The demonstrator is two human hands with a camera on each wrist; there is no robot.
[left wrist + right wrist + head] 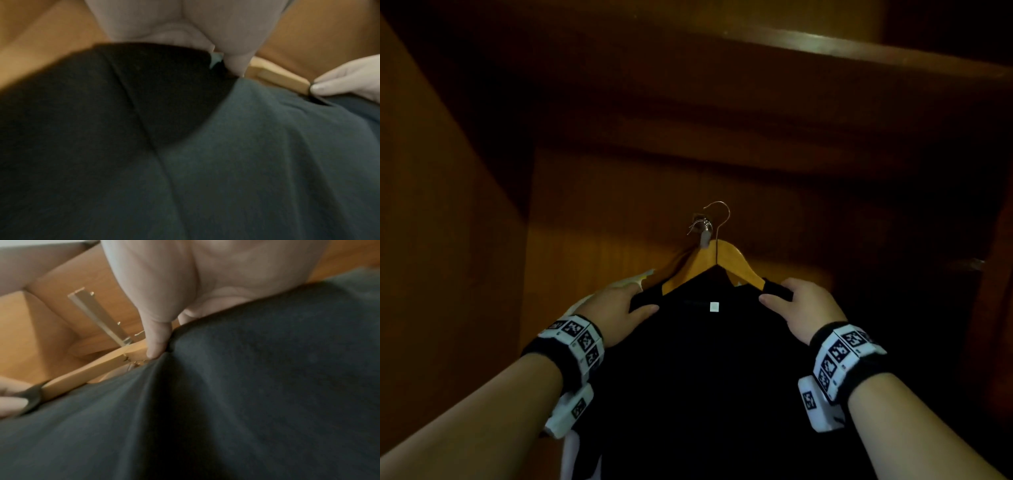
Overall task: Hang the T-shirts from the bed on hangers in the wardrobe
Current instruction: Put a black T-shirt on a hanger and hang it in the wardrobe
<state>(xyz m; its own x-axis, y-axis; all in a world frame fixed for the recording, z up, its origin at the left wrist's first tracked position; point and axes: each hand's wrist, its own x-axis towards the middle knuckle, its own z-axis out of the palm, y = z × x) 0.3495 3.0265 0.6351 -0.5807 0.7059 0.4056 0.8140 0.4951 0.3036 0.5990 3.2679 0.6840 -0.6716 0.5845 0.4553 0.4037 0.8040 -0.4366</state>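
A black T-shirt (705,377) hangs on a wooden hanger (717,260) inside the wardrobe. My left hand (619,308) pinches the shirt's left shoulder at the collar edge. My right hand (801,308) pinches the right shoulder in the same way. In the left wrist view my thumb (236,48) presses the fabric (267,146) beside the hanger arm (281,78). The right wrist view has my thumb (158,337) on the collar against the hanger (92,369). The metal hook (719,212) stands next to a metal rail (702,228); I cannot tell whether it hangs on it.
Dark wooden wardrobe walls (448,240) close in on the left and at the back, with a shelf (825,44) overhead. A pale garment (616,284) hangs behind my left hand. The metal rail (98,316) juts out from the back panel.
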